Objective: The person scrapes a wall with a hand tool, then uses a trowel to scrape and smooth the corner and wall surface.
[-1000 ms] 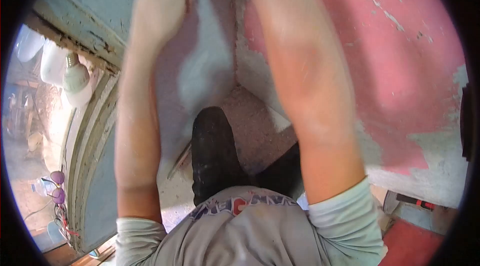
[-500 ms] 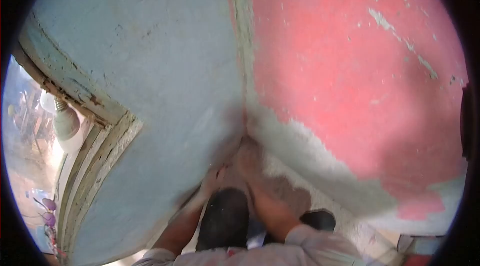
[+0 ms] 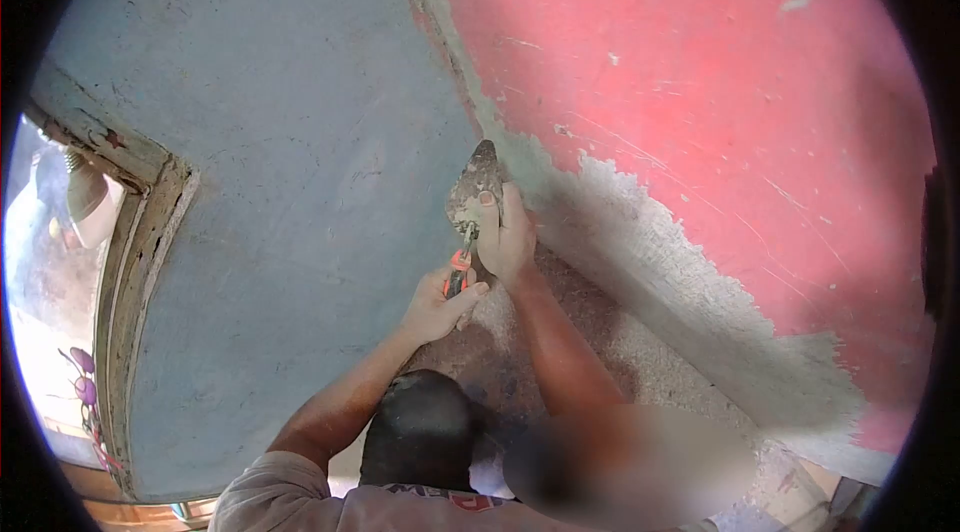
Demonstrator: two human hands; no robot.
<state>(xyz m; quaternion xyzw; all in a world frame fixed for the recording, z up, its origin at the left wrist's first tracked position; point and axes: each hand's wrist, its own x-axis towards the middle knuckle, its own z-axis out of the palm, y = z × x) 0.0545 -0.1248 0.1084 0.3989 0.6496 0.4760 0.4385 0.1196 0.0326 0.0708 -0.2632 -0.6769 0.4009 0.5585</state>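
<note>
A trowel [image 3: 470, 194] with a pointed, mortar-spotted blade and a red and black handle is held up in front of the wall corner, its tip upward. My left hand [image 3: 437, 304] is wrapped round the handle. Against the right side of the blade lies my right hand [image 3: 508, 237], its thumb on the blade's face and its fingers partly behind it. The blade's tip is near the seam between the blue-grey wall [image 3: 290, 172] and the pink wall [image 3: 640, 62]; whether it touches cannot be told.
Bare grey plaster [image 3: 680, 282] runs along the pink wall's lower edge. On the left are a worn window frame [image 3: 145, 242], a light bulb [image 3: 88, 194] and purple ornaments [image 3: 84, 377]. A dark rounded knee [image 3: 420, 432] is below my hands.
Both hands have risen from low in the corner, and the trowel now shows clearly between them. The view has shifted, with the wall seam and window frame further left.
</note>
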